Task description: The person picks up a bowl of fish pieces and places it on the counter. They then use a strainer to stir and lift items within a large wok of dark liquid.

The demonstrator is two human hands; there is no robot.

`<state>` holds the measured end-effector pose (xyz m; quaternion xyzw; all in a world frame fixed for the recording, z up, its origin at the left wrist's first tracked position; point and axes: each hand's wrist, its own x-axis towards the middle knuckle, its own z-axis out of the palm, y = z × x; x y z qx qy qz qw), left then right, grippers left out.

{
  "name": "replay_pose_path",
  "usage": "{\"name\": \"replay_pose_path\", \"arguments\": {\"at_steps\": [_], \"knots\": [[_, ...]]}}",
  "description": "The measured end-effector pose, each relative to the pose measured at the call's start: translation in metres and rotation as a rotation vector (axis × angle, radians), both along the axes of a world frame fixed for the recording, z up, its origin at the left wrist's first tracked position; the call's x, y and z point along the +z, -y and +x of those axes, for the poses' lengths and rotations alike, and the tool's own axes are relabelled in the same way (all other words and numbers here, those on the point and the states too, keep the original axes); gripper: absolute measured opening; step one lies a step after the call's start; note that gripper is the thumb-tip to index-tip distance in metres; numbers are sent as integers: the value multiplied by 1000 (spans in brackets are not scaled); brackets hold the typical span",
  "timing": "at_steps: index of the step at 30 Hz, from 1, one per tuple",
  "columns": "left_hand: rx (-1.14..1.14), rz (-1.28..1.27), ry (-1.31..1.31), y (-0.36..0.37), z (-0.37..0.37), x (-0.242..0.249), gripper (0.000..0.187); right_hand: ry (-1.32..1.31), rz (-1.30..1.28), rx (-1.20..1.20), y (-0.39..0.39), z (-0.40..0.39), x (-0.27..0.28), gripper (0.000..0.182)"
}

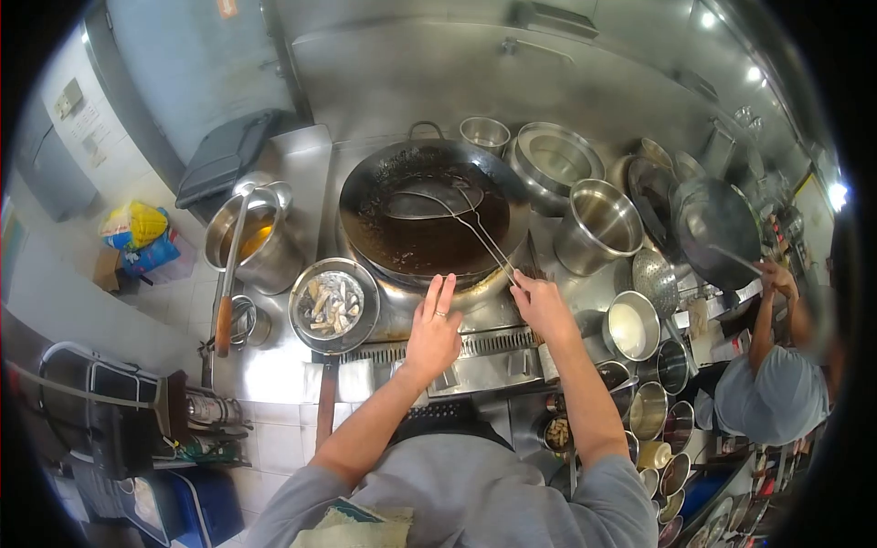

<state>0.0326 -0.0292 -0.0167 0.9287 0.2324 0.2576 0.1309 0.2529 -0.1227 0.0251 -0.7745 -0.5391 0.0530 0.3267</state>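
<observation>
Head view, strainer [422, 205] beyond right fingers [523, 279], handle [502, 262] gripped

A round mesh strainer [429, 203] is showing inside a blackened wok [370, 205], its wire handle crossing the near-right edge; dark brown liquid [438, 244] is pooling below.

Centre: one wok [364, 203] and one mesh skimmer [423, 205]. Right: a second wok [733, 221]. Below centre: two hands, the left hand [434, 335] and the right hand [545, 308], with one ring [441, 314] between them. Two tall pots: one [279, 263] left of centre, one [582, 247] right. Left side: one pan [370, 324], one wooden-handled ladle [224, 324]. Upper left: one bin [233, 151]. Right: one perforated ladle [653, 281], one co-worker [767, 393]. Lower right: several bowls [649, 413], too crowded to count.
</observation>
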Motion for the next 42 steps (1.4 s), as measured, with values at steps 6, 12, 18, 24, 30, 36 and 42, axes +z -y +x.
{"name": "replay_pose_path", "arguments": {"at_steps": [6,12,18,24,30,36,42], "knots": [[-10,5,2,-1,1,1,18,-13,-78,3,35,-20,19,33],[-24,1,10,-2,0,1,18,-49,-153,-2,68,-31,45,32],[-21,12,23,-5,2,-6,19,18,-200,34,105,-26,75,35],[-37,15,56,-6,1,-9,10,74,-265,29,133,-11,109,36],[-49,-6,55,-7,0,-7,10,220,-255,14,131,-6,114,28],[-31,16,55,-6,3,-4,13,260,-216,-35,98,11,56,33],[-28,13,24,-6,1,-5,16,203,-147,-96,51,16,20,33]]}}
